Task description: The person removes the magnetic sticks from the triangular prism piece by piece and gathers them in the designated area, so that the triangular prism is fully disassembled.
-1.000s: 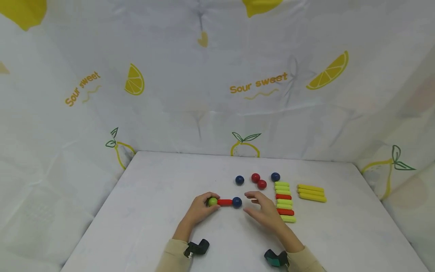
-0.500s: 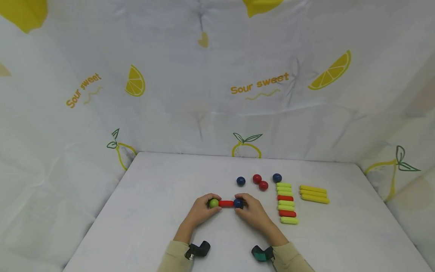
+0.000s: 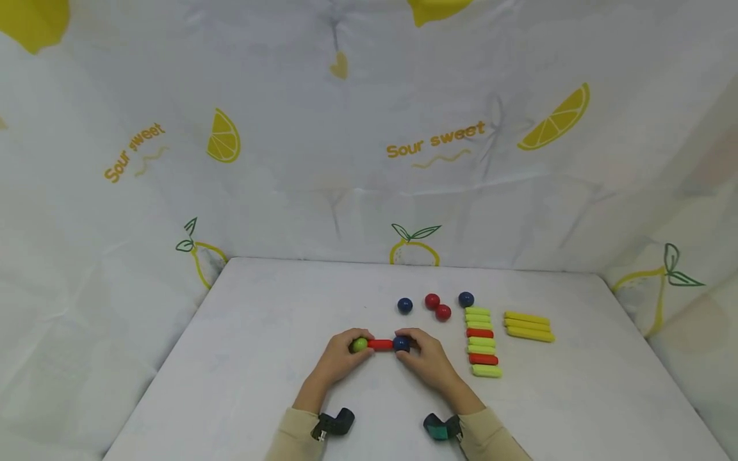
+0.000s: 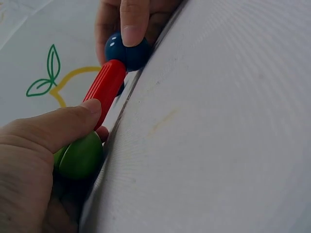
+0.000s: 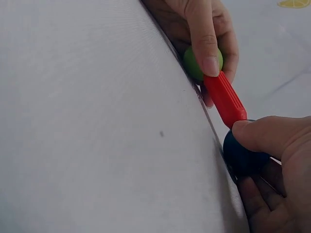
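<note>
Between the two hands a red ridged rod [image 3: 380, 344] joins a green ball [image 3: 360, 344] to a blue ball [image 3: 401, 344], low over the white table. The left hand [image 3: 337, 358] curls round the green ball, its thumb reaching onto the rod's near end in the left wrist view. At the other end the right hand [image 3: 429, 365] grips the blue ball [image 5: 245, 153] between thumb and fingers. Part of each ball is hidden by the fingers.
Behind the hands lie a loose blue ball [image 3: 405, 305], two red balls [image 3: 442, 312] and another blue ball [image 3: 466, 299]. To the right, several lime rods [image 3: 481, 342] and two red rods [image 3: 483, 359] form a column, beside yellow rods [image 3: 528, 330]. A printed cloth [image 3: 311, 160] hangs behind the table.
The right hand has moved left from beside the blue ball and taken hold of it. The left hand keeps its grip at the green ball.
</note>
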A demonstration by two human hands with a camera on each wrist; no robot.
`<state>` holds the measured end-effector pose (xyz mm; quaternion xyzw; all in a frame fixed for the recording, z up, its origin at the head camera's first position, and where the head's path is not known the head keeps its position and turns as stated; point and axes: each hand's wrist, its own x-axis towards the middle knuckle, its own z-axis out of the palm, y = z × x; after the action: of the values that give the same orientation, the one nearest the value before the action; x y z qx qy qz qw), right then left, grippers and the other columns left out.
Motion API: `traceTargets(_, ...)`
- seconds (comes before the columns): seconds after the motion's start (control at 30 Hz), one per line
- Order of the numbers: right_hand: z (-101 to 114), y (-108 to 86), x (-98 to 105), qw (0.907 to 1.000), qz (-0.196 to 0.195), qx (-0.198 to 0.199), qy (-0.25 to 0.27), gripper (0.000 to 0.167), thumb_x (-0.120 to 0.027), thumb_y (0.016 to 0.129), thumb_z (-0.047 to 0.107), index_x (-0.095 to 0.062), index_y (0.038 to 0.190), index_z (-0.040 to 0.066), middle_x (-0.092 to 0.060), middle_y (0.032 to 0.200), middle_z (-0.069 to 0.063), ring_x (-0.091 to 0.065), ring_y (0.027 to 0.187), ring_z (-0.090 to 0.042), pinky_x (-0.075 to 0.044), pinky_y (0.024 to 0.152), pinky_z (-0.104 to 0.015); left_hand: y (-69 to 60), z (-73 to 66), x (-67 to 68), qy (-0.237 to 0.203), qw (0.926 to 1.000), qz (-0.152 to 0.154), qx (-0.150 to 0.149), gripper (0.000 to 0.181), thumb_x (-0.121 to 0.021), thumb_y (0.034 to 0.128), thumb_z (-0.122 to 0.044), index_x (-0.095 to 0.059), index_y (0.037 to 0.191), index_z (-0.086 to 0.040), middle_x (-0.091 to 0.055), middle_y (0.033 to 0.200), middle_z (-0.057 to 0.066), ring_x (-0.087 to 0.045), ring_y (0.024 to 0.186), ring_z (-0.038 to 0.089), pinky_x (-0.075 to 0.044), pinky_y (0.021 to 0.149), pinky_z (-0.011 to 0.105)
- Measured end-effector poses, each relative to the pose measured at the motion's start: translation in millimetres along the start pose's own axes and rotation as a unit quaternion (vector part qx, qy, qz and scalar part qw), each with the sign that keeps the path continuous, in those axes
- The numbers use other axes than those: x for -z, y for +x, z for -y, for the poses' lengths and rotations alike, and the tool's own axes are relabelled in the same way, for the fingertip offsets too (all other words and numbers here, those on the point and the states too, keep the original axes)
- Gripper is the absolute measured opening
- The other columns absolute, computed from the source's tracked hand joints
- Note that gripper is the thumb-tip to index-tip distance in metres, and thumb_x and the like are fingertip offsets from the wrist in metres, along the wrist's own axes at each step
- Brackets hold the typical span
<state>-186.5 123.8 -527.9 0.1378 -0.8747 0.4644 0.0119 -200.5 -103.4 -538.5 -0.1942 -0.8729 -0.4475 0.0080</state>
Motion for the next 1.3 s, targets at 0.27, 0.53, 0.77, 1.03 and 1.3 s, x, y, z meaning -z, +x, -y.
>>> traceTargets(0.27,-1.5,2.9,-2.1,1.0000,-0.006,-0.006,0.001,0.038,-0.073,0.082,0.016,-0.062,0.119,0.015,-0.064,0.118,0.000,-0.060,0.106,-0.016,-0.048,0.096,-0.040,1.9,3.9,1.3,0.007,1.0000,-0.003,-0.005,0.022,-0.067,0.0882,-0.031,-0.067,0.107,-0.019,-0.068,0.110,-0.002,-0.060,0.103,0.014,-0.048,0.092,0.036)
traceTargets(0.53,-8.3,10.9,5.0,0.9921,-0.105,-0.068,0.007,0.037,-0.067,0.085,0.011,-0.058,0.121,0.007,-0.060,0.124,-0.012,-0.059,0.110,-0.025,-0.050,0.093,-0.041,3.9,8.7,2.0,0.007,0.9996,-0.025,0.005,0.019,-0.069,0.0868,-0.025,-0.067,0.105,-0.018,-0.067,0.111,0.000,-0.060,0.105,0.018,-0.048,0.093,0.038)
traceTargets(0.77,-6.8,17.9,8.3,0.9905,-0.120,-0.063,-0.026,0.042,-0.066,0.086,0.013,-0.055,0.127,0.007,-0.059,0.127,-0.014,-0.058,0.113,-0.028,-0.048,0.097,-0.044,4.0,10.5,1.8,0.000,0.9997,-0.025,0.002,0.023,-0.068,0.0872,-0.029,-0.066,0.107,-0.017,-0.067,0.111,0.002,-0.060,0.102,0.018,-0.048,0.091,0.036)
traceTargets(1.03,-5.9,30.3,11.0,0.9859,-0.139,-0.049,-0.080,0.041,-0.064,0.087,0.009,-0.055,0.127,0.003,-0.056,0.130,-0.017,-0.052,0.124,-0.032,-0.042,0.102,-0.047,2.9,8.7,2.5,0.003,0.9998,-0.017,0.008,0.025,-0.070,0.0862,-0.028,-0.065,0.109,-0.018,-0.066,0.112,0.000,-0.058,0.102,0.016,-0.048,0.089,0.035)
traceTargets(1.3,-10.9,33.2,9.9,0.9794,-0.135,-0.033,-0.147,0.041,-0.064,0.088,0.007,-0.054,0.127,0.002,-0.056,0.129,-0.017,-0.052,0.123,-0.031,-0.042,0.102,-0.046,0.8,5.8,0.9,0.004,0.9998,-0.004,0.021,0.026,-0.070,0.0855,-0.025,-0.065,0.110,-0.019,-0.065,0.113,-0.001,-0.057,0.102,0.015,-0.047,0.089,0.034)
